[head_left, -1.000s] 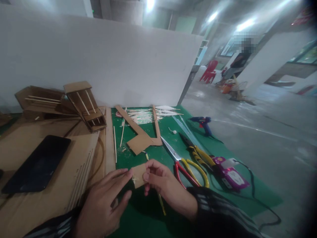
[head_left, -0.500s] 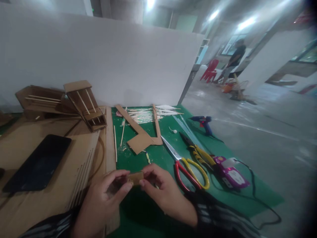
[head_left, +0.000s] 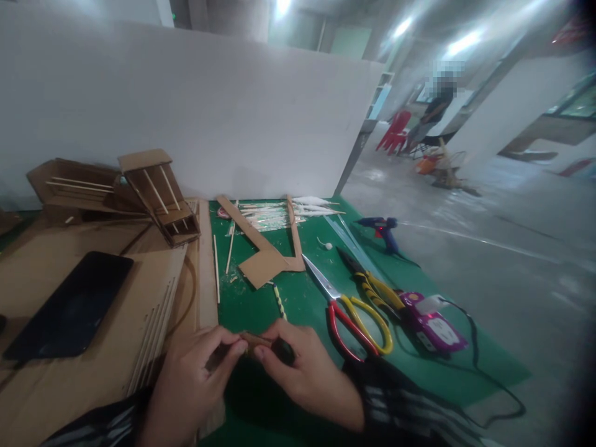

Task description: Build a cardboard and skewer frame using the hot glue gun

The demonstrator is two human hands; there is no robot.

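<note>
Between my two hands is a small piece of brown cardboard (head_left: 256, 339), seen nearly edge-on above the near part of the green table (head_left: 321, 285). My left hand (head_left: 198, 366) pinches its left end between thumb and index finger. On its right side my right hand (head_left: 305, 366) grips it the same way; the fingers hide part of the piece. Just beyond the right hand lies a thin striped stick (head_left: 278, 301). Scissors (head_left: 342, 310) with one red and one yellow handle lie to the right. Past the hands are a flat cardboard piece (head_left: 261, 268) and cardboard strips.
Pliers (head_left: 370, 279), a purple power strip (head_left: 433, 326) and a blue glue gun (head_left: 382, 231) line the right side. Left are a phone (head_left: 72, 304), wooden sticks (head_left: 151, 335) and cardboard boxes (head_left: 158, 198). A white panel (head_left: 209, 118) stands behind. A person (head_left: 435, 112) is far off.
The small cardboard piece has turned from showing its flat face to nearly edge-on. My hands have moved slightly closer together, uncovering more of the striped stick.
</note>
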